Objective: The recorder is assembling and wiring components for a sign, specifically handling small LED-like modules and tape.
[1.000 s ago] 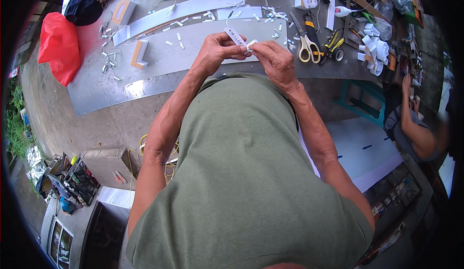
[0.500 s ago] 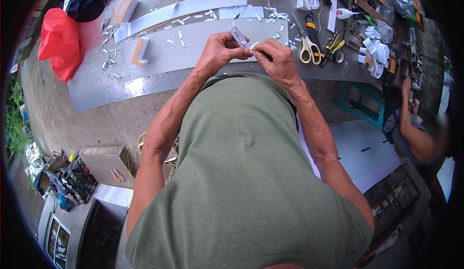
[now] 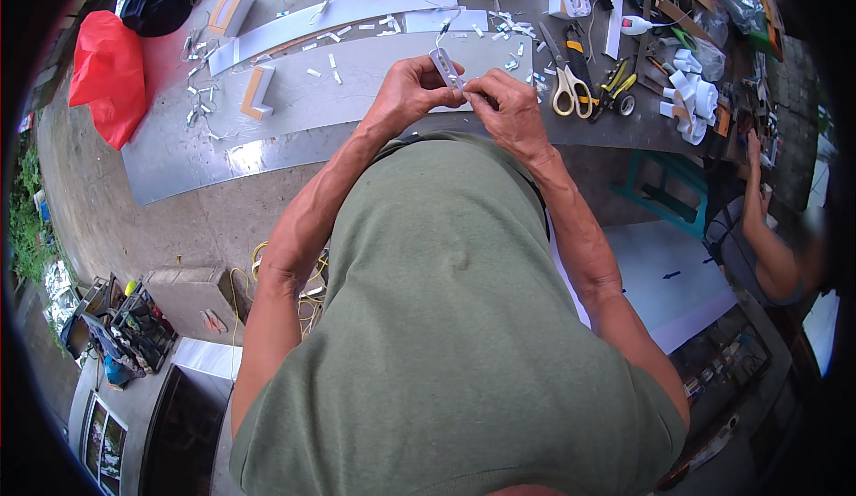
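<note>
My left hand (image 3: 403, 96) is closed on a narrow pale LED piece (image 3: 444, 66), with small light modules along it and a thin wire at its far end. At the near end of that piece my right hand (image 3: 511, 111) is closed, thumb and forefinger pinched together. What lies between those fingertips is too small to make out. Both hands are close together over the near edge of the metal worktable (image 3: 236, 164). To their right lie scissors (image 3: 567, 95) with cream handles. Several small white LED modules (image 3: 506, 25) are scattered beyond the hands.
White strips (image 3: 357, 16) and wood-faced white pieces (image 3: 257, 93) lie on the table. Yellow-handled pliers (image 3: 613, 84), a cutter (image 3: 578, 54) and curled white tape (image 3: 695, 99) are at right. A red bag (image 3: 109, 77) hangs at left. A co-worker's arm (image 3: 760, 215) shows at far right, near a teal stool (image 3: 664, 194).
The white bit that showed at my right fingertips is now mostly hidden. My right fingers have curled slightly; the left hand keeps its hold. The co-worker's arm has shifted a little.
</note>
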